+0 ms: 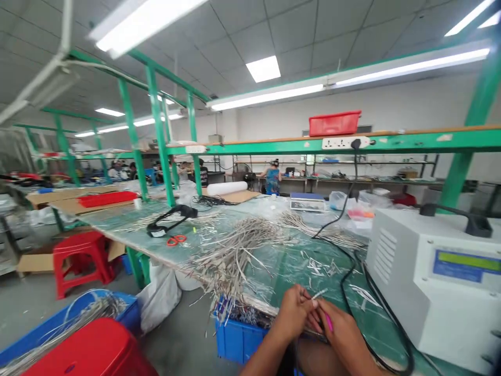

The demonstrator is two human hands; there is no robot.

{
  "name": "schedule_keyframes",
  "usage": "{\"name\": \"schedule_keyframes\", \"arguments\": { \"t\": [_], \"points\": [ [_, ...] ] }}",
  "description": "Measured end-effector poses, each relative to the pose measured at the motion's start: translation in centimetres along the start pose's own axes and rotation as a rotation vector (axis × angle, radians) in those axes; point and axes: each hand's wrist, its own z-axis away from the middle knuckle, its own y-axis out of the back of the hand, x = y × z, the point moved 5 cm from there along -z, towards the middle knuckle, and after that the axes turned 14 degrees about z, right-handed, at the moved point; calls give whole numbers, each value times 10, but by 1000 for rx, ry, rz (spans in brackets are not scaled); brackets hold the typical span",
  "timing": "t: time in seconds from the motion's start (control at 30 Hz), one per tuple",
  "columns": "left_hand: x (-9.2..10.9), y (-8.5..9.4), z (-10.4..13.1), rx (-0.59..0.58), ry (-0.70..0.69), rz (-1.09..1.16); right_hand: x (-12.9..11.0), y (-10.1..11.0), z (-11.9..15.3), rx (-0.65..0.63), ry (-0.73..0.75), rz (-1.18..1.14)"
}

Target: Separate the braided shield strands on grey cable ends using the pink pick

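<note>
My left hand [294, 312] is closed at the front edge of the green-topped bench, its fingertips pinching a thin whitish cable [320, 293]. Right beside it, my right hand [341, 326] is closed round a slim pink tool [329, 322], whose working end is hidden among the fingers. The fingertips of both hands meet at the cable. A large bundle of grey-white cables [246, 237] spreads over the bench ahead and to the left, its loose ends hanging past the edge. Short white cable scraps [319, 265] lie just beyond my hands.
A white machine [415, 277] with a small display stands at the right, black cords [344, 277] beside it. Orange-handled scissors [177, 240] and a black headband-like item [172, 219] lie left. Below are a blue bin [240, 342] and red stools [84, 256]. People work farther back.
</note>
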Motion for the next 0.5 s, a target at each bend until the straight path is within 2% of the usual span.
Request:
{"name": "schedule_keyframes", "arguments": {
  "t": [0.13,0.27,0.37,0.5],
  "points": [
    [11,9,0,1,44,-123,3,-6,-1,-26,40,-80],
    [39,7,2,-46,30,-280,2,-8,-5,-10,-51,-208],
    [78,-8,12,-69,-47,-442,-5,-6,-10,30,-168,-329],
    [147,-40,42,-84,-194,-685,-32,10,-17,83,-302,-503]
  ]
}}
